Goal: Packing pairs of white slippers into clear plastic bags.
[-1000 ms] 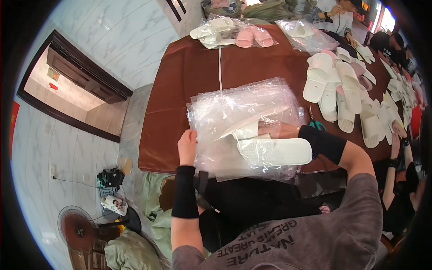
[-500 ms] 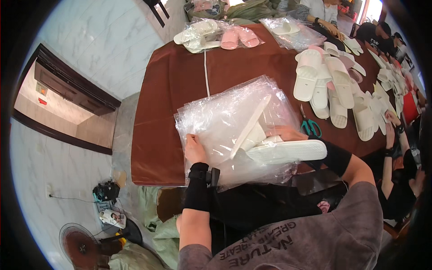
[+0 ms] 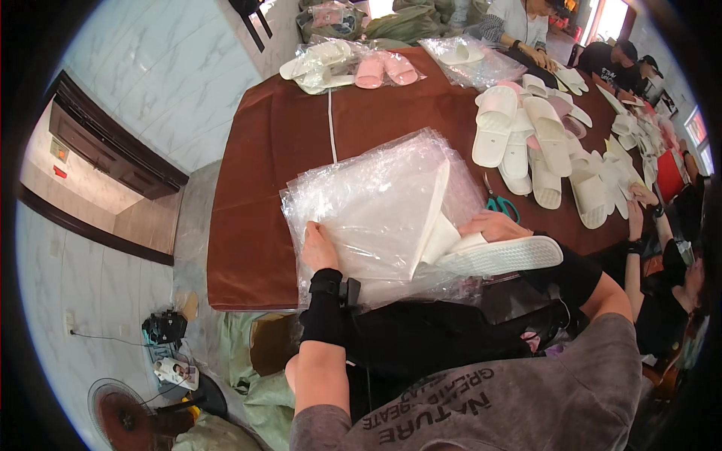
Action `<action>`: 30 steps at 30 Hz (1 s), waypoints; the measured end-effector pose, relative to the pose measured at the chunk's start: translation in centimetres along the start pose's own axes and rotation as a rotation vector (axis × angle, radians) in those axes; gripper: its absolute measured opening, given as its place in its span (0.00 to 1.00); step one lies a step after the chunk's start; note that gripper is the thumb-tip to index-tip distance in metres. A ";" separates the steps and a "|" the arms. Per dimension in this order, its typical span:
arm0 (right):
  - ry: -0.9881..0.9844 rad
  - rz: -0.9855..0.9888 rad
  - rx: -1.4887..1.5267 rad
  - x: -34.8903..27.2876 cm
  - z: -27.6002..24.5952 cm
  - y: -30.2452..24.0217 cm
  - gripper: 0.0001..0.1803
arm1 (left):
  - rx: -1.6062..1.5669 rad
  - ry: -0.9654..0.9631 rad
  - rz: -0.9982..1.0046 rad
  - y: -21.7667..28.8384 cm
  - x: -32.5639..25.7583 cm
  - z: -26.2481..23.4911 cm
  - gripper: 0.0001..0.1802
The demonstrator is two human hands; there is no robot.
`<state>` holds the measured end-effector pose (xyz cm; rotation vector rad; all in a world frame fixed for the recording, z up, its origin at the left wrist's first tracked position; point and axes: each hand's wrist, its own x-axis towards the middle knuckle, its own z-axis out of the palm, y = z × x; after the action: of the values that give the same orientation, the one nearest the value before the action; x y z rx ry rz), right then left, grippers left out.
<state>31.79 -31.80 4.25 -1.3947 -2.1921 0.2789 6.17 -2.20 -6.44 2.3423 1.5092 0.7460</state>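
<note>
A pile of clear plastic bags (image 3: 353,199) lies on the brown-covered table in front of me. My left hand (image 3: 320,246) is closed on the left edge of the top bag, thumb and fingers pinched together. At the pile's right side my right hand (image 3: 494,225) grips a pair of white slippers. One slipper (image 3: 511,257) lies tilted with its textured sole toward me; the other slipper (image 3: 431,225) stands on edge against the bag. How far the slippers reach inside the plastic, I cannot tell. Teal-handled scissors (image 3: 502,207) lie just beyond my right hand.
Loose white slippers (image 3: 549,135) are heaped on the right of the brown table (image 3: 252,188). Bagged white slippers (image 3: 320,64) and bagged pink slippers (image 3: 385,69) lie at the far edge. Other people work along the right side. A fan (image 3: 124,417) stands at lower left.
My right hand and the slippers have shifted right relative to the bags, and the edge-on slipper has turned steeper. My left hand keeps its hold. The whole view has shifted slightly.
</note>
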 end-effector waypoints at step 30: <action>1.334 1.175 0.427 -9.6 -21.3 12.0 0.27 | -0.089 0.075 -0.103 -1.8 -0.2 -0.2 0.08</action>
<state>55.65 -37.09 13.92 -1.6628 -0.1401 0.1083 4.59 -1.67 -7.16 2.1768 1.5797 0.8655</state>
